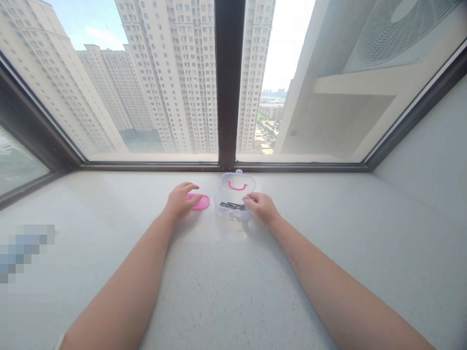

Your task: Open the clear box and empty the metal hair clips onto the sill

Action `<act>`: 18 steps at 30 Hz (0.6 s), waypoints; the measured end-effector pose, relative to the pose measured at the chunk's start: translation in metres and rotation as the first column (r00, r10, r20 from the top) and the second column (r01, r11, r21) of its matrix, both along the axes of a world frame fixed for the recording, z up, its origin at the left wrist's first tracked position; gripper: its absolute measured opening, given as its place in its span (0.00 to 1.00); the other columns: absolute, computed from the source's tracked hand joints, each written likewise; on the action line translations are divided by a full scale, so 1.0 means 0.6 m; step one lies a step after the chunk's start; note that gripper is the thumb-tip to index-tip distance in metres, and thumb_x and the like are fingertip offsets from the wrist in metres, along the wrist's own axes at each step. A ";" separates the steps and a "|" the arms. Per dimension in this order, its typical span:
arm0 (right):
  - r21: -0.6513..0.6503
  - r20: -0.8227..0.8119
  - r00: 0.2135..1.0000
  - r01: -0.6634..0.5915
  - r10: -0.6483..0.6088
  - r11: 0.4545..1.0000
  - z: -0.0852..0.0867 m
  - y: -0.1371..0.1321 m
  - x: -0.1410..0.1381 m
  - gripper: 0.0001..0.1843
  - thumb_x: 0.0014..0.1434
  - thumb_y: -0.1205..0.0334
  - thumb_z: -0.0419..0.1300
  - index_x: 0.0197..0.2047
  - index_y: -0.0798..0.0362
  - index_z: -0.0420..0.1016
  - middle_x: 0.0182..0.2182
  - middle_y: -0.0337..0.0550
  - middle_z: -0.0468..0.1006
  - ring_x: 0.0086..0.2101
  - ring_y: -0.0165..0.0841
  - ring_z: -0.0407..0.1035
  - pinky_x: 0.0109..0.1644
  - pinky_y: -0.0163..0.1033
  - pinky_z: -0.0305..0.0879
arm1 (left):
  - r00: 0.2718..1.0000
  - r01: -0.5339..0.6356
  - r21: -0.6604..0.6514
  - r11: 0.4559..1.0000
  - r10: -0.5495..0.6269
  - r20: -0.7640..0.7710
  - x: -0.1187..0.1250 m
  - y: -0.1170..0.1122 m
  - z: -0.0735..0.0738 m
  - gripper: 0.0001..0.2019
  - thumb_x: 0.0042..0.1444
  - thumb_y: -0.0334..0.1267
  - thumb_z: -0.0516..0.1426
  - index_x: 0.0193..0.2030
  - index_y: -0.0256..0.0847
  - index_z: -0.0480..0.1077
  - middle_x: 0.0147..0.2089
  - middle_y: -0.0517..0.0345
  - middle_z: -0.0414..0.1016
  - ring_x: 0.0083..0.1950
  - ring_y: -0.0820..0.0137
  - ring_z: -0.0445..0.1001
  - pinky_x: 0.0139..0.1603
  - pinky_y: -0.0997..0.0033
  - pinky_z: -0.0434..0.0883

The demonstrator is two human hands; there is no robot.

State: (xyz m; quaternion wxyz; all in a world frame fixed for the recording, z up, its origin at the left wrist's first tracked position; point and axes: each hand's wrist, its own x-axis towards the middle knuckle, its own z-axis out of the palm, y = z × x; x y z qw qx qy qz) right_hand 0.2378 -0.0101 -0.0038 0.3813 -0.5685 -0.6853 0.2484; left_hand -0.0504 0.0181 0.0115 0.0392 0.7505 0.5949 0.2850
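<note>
A small clear plastic box (233, 222) stands on the white sill with its lid (239, 181) raised at the back; the lid carries a pink handle (237, 186). Several black hair clips (232, 206) lie in its upper part. My right hand (263, 208) is at the box's right side, thumb and fingers closed on the rim close to the clips; the exact grip is partly hidden. My left hand (182, 200) has its fingers apart over a flat pink oval piece (201, 202), left of the box. Whether the fingers touch that piece, I cannot tell.
The pale speckled sill (226, 282) stretches all around the box. Just behind it runs a dark window frame (226, 97) with glass on both sides. A white wall (430, 126) bounds the right. At far left is a pixelated bluish patch (22, 250).
</note>
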 end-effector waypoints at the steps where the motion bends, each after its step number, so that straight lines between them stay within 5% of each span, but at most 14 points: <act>1: 0.013 0.000 1.000 -0.025 0.025 1.000 -0.003 0.002 0.000 0.14 0.54 0.57 0.54 0.29 0.54 0.79 0.24 0.40 0.76 0.30 0.35 0.68 0.34 0.36 0.58 | 0.998 0.054 -0.029 0.998 -0.054 -0.022 0.006 -0.002 -0.002 0.21 0.53 0.51 0.55 0.48 0.44 0.75 0.57 0.52 0.73 0.59 0.59 0.68 0.61 0.62 0.62; 6: 0.097 -0.030 0.990 -0.134 0.137 0.986 -0.018 0.011 -0.001 0.13 0.54 0.58 0.54 0.29 0.51 0.80 0.30 0.42 0.78 0.37 0.39 0.71 0.42 0.40 0.62 | 0.990 0.097 -0.143 0.985 -0.109 -0.085 0.011 -0.005 -0.008 0.20 0.55 0.53 0.54 0.47 0.46 0.77 0.54 0.55 0.75 0.57 0.61 0.71 0.59 0.65 0.63; 12: 0.098 -0.046 0.979 -0.193 0.198 0.976 -0.021 0.010 -0.004 0.15 0.59 0.57 0.53 0.31 0.50 0.80 0.31 0.42 0.79 0.39 0.39 0.72 0.45 0.40 0.64 | 0.973 -0.216 -0.158 0.964 0.200 -0.114 -0.009 0.004 -0.005 0.16 0.53 0.46 0.54 0.41 0.45 0.79 0.47 0.51 0.78 0.51 0.57 0.73 0.50 0.64 0.67; 18: 0.077 -0.094 0.979 -0.173 0.180 0.982 -0.021 0.010 -0.006 0.16 0.58 0.57 0.52 0.37 0.51 0.81 0.39 0.46 0.81 0.44 0.41 0.72 0.50 0.44 0.63 | 0.956 -0.277 -0.176 0.945 0.253 -0.148 -0.001 -0.001 0.002 0.12 0.49 0.41 0.54 0.35 0.46 0.79 0.46 0.50 0.78 0.51 0.55 0.72 0.48 0.60 0.66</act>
